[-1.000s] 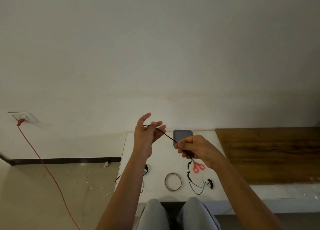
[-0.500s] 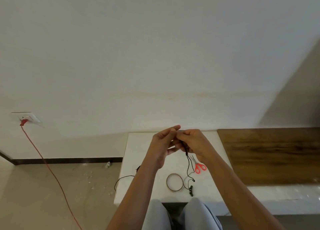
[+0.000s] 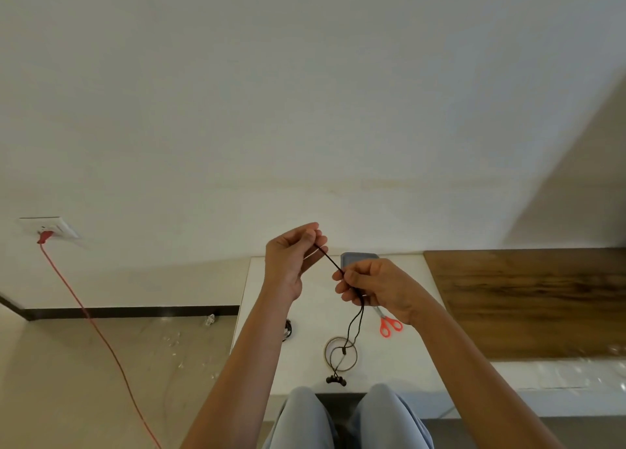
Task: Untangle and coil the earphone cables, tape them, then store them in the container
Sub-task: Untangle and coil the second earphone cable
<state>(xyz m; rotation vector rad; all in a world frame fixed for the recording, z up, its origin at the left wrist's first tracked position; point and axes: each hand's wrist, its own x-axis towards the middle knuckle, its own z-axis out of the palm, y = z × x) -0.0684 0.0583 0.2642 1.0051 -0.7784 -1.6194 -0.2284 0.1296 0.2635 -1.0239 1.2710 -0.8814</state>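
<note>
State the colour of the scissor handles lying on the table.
Orange-red: the small scissors' plastic handles show it best in the head view, the only one given.

cable: black earphone cable (image 3: 330, 259) — taut from left grip (image 3: 291, 259) to right grip (image 3: 376, 286), strands hanging below, earbuds (image 3: 336, 380) lowest | tape roll (image 3: 325, 353) — flat on tabletop (image 3: 261, 299) below right grip | grey container (image 3: 359, 257) just behind it

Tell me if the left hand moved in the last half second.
Yes. The left hand pulled left, away from the grey container, stretching the earphone cable from the right hand.
</note>
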